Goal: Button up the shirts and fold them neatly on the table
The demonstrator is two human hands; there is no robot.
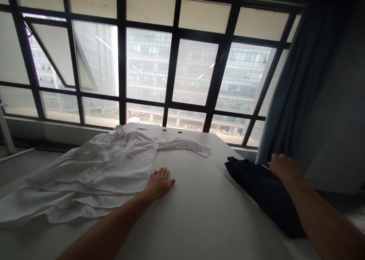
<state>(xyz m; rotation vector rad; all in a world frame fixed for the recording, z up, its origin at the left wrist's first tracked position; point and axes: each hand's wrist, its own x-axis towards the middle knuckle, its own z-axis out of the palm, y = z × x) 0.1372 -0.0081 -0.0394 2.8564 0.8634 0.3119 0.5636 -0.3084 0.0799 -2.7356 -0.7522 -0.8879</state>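
Observation:
A white long-sleeved shirt (119,165) lies spread and wrinkled on the white table (196,210), one sleeve stretched out to the right. My left hand (160,183) rests palm down at the shirt's right edge, fingers apart, holding nothing. On the table's right side is a bunched dark navy garment (265,195); its exact kind does not show. My right hand (285,167) is at the far right side of this dark cloth, fingers bent away from me and slightly blurred. Whether it grips the cloth is hidden, and my forearm covers part of the garment.
Beyond the table stands a wide window (148,66) with dark frames, one pane tilted out at the left. A blue curtain (296,92) hangs close behind my right hand. Two small dark round spots mark the table's far end. A white metal frame (7,134) stands at far left.

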